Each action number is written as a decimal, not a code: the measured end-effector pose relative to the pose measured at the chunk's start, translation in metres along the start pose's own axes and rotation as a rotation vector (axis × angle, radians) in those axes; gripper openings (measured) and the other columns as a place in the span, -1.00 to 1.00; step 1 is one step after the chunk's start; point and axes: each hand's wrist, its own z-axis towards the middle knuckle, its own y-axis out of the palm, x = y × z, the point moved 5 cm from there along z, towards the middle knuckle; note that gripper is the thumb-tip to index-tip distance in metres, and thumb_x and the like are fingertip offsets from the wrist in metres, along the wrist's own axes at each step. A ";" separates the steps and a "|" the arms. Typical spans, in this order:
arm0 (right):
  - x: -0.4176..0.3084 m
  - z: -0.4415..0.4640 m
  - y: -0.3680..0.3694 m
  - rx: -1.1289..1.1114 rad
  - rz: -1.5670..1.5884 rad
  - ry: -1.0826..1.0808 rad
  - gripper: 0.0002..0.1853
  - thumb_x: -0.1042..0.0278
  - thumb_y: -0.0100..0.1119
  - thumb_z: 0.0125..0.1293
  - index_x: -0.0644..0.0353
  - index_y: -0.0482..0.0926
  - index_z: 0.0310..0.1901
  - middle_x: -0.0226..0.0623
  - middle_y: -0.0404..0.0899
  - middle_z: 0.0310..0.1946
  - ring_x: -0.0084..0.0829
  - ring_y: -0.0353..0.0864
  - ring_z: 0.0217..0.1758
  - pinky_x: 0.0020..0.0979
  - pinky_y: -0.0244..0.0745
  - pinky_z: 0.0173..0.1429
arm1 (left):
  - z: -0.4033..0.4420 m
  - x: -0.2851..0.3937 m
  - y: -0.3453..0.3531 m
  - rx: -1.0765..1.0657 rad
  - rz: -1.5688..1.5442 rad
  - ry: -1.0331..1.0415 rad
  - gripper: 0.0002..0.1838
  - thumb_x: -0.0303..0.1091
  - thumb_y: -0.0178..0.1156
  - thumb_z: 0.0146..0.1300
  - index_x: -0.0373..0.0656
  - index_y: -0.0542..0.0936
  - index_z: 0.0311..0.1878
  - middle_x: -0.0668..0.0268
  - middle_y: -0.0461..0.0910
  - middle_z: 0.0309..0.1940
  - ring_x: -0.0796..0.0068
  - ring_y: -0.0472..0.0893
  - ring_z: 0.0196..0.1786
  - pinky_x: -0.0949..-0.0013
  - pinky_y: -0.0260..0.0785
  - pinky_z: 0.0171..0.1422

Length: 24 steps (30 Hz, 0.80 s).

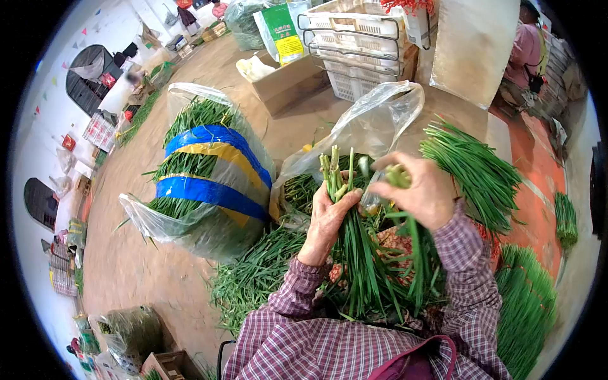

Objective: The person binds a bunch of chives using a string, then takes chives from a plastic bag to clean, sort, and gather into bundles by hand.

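Note:
My left hand [329, 221] is wrapped round a bunch of long green stalks [362, 259], pale cut ends up and leaves hanging down over my lap. Just to the right, my right hand [421, 187] is closed round a smaller group of stalks [418, 253], its pale ends showing between the fingers and slightly blurred. Behind my hands stands an open clear plastic bag [354, 130] with greens inside. Loose green leaves [253, 272] lie in a heap left of my lap.
A full bag with blue and yellow bands [237, 180] stands left. Bundled greens [472, 171] lie right, with a larger pile [522, 310] lower right. Ahead are a cardboard box [288, 85] and stacked white crates [354, 47]. A person [524, 54] is at the upper right.

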 end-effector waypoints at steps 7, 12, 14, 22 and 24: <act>-0.003 0.011 0.039 0.101 0.119 -0.171 -0.66 0.18 0.39 0.08 0.33 0.58 -0.35 -0.17 0.58 -0.60 -0.40 0.59 -0.56 -0.35 0.49 -0.43 | -0.001 0.006 0.006 -0.041 0.191 0.149 -0.59 -0.51 0.24 0.14 -0.28 0.43 0.08 0.31 0.56 -0.14 0.57 0.54 -0.12 0.47 0.44 -0.01; 0.010 0.020 0.024 0.031 0.344 0.049 -0.61 0.09 0.34 0.12 0.34 0.57 -0.44 -0.15 0.57 -0.62 -0.37 0.56 -0.60 -0.28 0.45 -0.45 | -0.001 0.006 0.006 -0.018 0.236 0.100 -0.47 -0.57 0.28 0.07 -0.28 0.36 0.14 0.31 0.53 -0.13 0.56 0.51 -0.08 0.45 0.43 0.01; 0.003 0.022 0.020 0.059 0.229 0.014 -0.58 0.05 0.34 0.12 0.34 0.57 -0.45 -0.13 0.56 -0.63 -0.37 0.55 -0.60 -0.28 0.44 -0.45 | 0.003 -0.004 0.006 -0.025 0.221 0.127 -0.46 -0.58 0.29 0.06 -0.28 0.36 0.14 0.31 0.53 -0.13 0.56 0.52 -0.08 0.45 0.43 0.01; 0.007 0.027 0.035 0.053 0.226 -0.038 -0.67 0.15 0.29 0.15 0.34 0.60 -0.38 -0.11 0.57 -0.62 -0.30 0.63 -0.54 -0.30 0.47 -0.42 | -0.001 0.007 0.013 -0.106 0.090 0.046 -0.40 -0.62 0.30 0.01 -0.28 0.35 0.18 0.32 0.53 -0.10 0.55 0.54 -0.08 0.47 0.43 0.01; 0.016 0.027 0.038 0.049 0.279 -0.021 -0.69 0.18 0.27 0.17 0.34 0.59 -0.37 -0.12 0.56 -0.62 -0.34 0.61 -0.56 -0.32 0.46 -0.43 | -0.001 0.004 0.011 -0.112 -0.011 0.007 -0.41 -0.62 0.30 0.01 -0.27 0.36 0.17 0.32 0.53 -0.11 0.54 0.55 -0.09 0.45 0.44 -0.01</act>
